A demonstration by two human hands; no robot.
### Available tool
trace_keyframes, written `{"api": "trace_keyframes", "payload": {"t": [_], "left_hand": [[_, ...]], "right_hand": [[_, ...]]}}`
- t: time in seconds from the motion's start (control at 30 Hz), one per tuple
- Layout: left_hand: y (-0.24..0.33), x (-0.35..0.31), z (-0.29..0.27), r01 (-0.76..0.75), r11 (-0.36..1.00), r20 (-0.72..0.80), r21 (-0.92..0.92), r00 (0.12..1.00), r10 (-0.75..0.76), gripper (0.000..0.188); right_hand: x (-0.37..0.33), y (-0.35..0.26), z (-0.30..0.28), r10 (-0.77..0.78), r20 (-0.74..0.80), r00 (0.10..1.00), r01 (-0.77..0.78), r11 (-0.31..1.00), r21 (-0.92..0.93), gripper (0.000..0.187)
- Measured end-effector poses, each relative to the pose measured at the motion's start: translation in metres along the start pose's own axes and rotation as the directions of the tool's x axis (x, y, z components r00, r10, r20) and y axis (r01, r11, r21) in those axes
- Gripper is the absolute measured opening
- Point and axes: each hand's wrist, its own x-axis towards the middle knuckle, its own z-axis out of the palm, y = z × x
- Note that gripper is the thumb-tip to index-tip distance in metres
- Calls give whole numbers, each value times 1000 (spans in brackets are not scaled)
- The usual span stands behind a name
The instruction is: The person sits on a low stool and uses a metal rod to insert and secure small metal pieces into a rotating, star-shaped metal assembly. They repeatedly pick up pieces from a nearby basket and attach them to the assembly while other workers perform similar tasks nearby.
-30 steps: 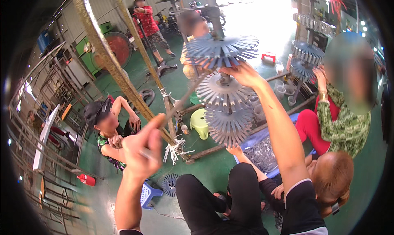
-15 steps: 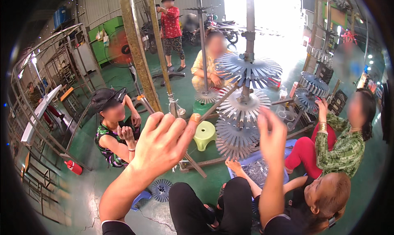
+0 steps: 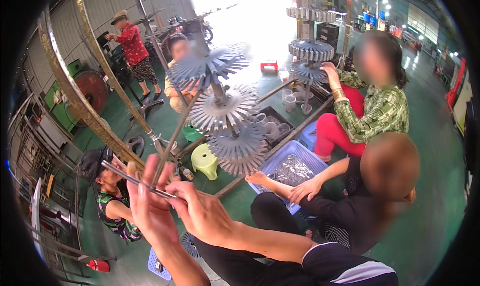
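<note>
My left hand (image 3: 154, 206) is raised, fingers upright, with a thin metal rod (image 3: 120, 172) running across them. The thumb appears to press the rod against the fingers. Close beside it, my right hand (image 3: 202, 213) pinches the rod's other end between thumb and fingers. A slanting thin bar (image 3: 172, 141) runs from behind my fingers up to the upright shaft. That shaft carries stacked grey bladed metal discs: a top disc (image 3: 210, 68), a bright middle disc (image 3: 225, 107) and a lower disc (image 3: 237, 143).
A blue basket (image 3: 312, 161) of small metal pieces stands to the right, beside a seated person in black. Another person in green patterned sleeves touches a second disc stack (image 3: 310, 51). A green stool (image 3: 205, 162) sits below the discs. A person in a cap crouches at left.
My view has swung to the right. My hands, apart and without the rod visible before, are now close together on it. The co-worker in black has moved an arm across the basket.
</note>
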Motion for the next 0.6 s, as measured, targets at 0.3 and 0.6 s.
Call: {"api": "trace_keyframes", "payload": {"t": [0.3, 0.6], "left_hand": [[35, 24, 2, -732, 173, 751, 659, 655, -88, 36], [37, 20, -12, -798, 28, 783, 602, 597, 176, 39]], "right_hand": [[1, 0, -60, -36, -276, 960, 69, 992, 109, 29], [39, -54, -68, -590, 323, 740, 672, 659, -337, 32]]}}
